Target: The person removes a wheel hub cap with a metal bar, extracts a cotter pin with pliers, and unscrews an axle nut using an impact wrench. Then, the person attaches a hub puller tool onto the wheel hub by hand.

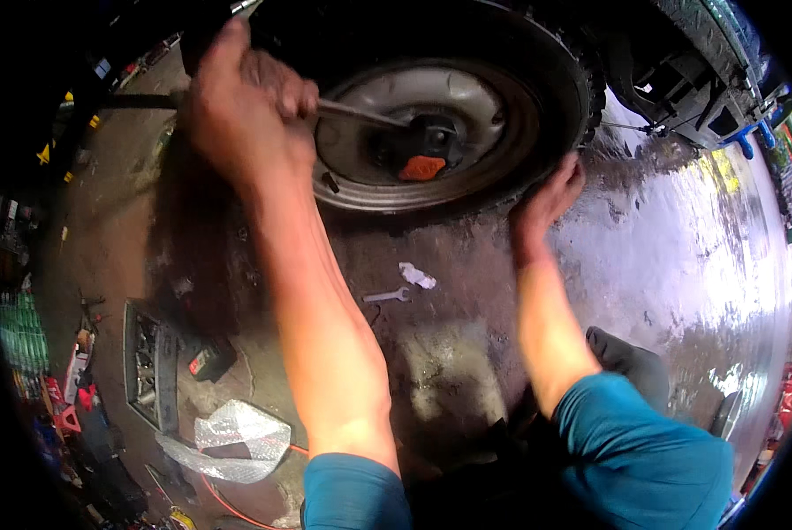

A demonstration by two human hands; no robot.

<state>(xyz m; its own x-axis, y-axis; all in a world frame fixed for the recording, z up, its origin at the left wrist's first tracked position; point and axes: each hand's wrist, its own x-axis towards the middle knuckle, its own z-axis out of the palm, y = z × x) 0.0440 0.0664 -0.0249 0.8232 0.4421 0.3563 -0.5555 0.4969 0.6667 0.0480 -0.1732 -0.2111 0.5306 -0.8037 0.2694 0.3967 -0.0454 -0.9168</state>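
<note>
A wheel with a black tire (564,79) and a silver rim (387,190) fills the upper middle, with an orange piece (422,167) at its dark hub. My left hand (250,106) is closed round a long metal bar (347,113) at the upper left; the bar reaches across the rim to the hub, where its tip's exact fit is unclear. My right hand (550,194) rests against the tire's lower right side, fingers pointing up and slightly curled, apparently holding nothing.
Below the wheel lie a wrench (385,295) and crumpled white paper (418,275). At the lower left are a socket case (131,344), a black boxy item (210,358), bubble wrap (241,437) and an orange hose (237,512). Vehicle bodywork (696,71) is at the upper right.
</note>
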